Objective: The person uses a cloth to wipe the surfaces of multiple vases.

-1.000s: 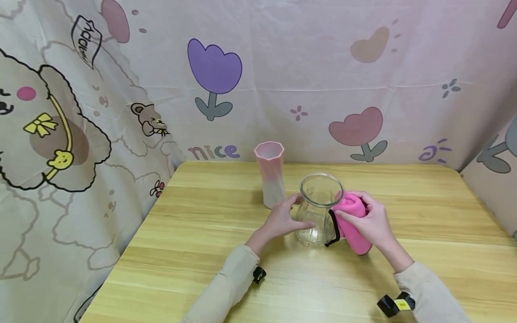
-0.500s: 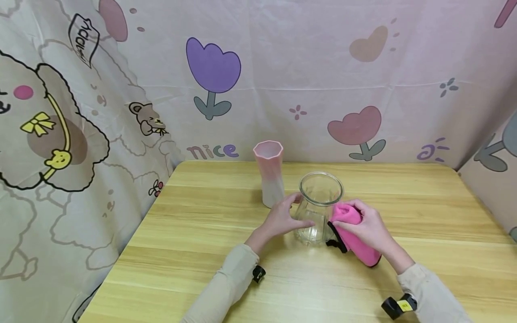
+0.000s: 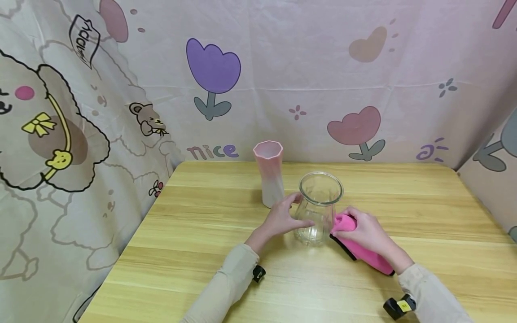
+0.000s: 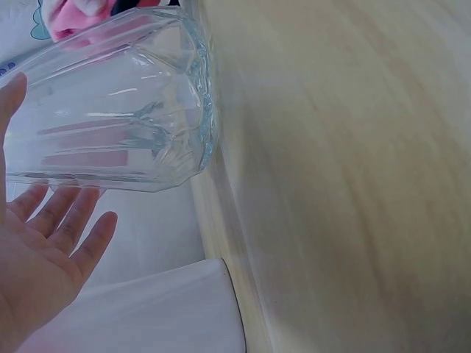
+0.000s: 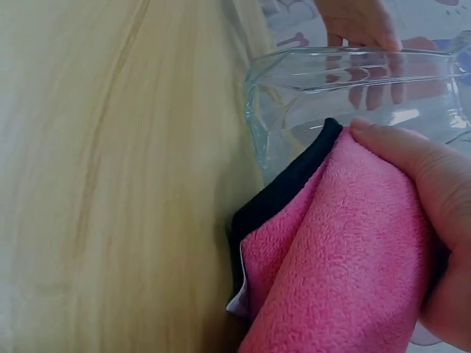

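Observation:
A clear glass vase with a wide round rim stands upright on the wooden table. My left hand holds its left side, thumb across the front and fingers behind; the left wrist view shows the fingers along the glass. On the other side, my right hand grips a bunched pink cloth with black edging, thumb on top. One end of the cloth is against the vase's lower right side; the right wrist view shows the cloth overlapping the glass. The palm hides part of the cloth.
A tall pink-to-white vase stands behind and left of the glass vase, close to my left fingers. The wooden table reaches back to a printed curtain, and another curtain hangs along the left side.
My right hand has moved down the glass vase's right side, from near the rim towards its lower part, and the cloth's loose end has swung to the right. My left hand has stayed in place.

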Available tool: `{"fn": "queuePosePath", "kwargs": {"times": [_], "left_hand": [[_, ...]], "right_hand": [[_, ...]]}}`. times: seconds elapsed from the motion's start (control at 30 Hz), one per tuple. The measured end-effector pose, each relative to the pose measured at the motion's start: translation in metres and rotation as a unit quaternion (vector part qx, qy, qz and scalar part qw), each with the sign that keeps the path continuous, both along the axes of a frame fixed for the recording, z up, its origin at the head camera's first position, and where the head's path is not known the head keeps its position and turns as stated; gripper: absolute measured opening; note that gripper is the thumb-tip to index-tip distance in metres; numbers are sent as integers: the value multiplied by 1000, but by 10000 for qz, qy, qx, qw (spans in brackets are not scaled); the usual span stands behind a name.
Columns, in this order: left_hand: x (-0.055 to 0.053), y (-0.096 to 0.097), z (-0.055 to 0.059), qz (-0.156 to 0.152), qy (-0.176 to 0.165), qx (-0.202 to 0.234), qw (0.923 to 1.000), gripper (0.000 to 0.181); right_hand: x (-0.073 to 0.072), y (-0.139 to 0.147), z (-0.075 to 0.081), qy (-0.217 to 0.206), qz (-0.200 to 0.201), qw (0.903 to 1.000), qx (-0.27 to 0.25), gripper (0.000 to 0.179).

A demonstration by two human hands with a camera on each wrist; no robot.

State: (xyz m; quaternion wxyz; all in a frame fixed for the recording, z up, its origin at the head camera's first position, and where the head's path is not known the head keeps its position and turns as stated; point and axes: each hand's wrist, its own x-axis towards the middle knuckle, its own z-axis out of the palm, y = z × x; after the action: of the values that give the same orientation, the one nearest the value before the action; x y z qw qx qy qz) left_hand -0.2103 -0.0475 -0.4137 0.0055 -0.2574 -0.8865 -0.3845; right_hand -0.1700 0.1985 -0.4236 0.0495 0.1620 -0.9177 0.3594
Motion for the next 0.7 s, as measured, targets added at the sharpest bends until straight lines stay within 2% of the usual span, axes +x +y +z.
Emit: {"fn": "queuePosePath", "kwargs": {"times": [0.13, 0.3, 0.47, 0.7], "left_hand": [[0, 0, 0, 5, -16, 17, 10000, 82], [0, 0, -1, -50, -9, 89, 9999, 83], [1, 0, -1, -71, -39, 115, 9999, 81], [0, -1, 1, -26, -53, -20, 10000, 82]], "right_hand": [[0, 0, -3, -99, 99, 9994, 330, 38], [-1, 1, -8, -2, 193, 9979, 620, 33], [-1, 3, -3, 114, 205, 9996, 173, 37], [0, -1, 20, 210, -6, 9978, -631, 40]]}}
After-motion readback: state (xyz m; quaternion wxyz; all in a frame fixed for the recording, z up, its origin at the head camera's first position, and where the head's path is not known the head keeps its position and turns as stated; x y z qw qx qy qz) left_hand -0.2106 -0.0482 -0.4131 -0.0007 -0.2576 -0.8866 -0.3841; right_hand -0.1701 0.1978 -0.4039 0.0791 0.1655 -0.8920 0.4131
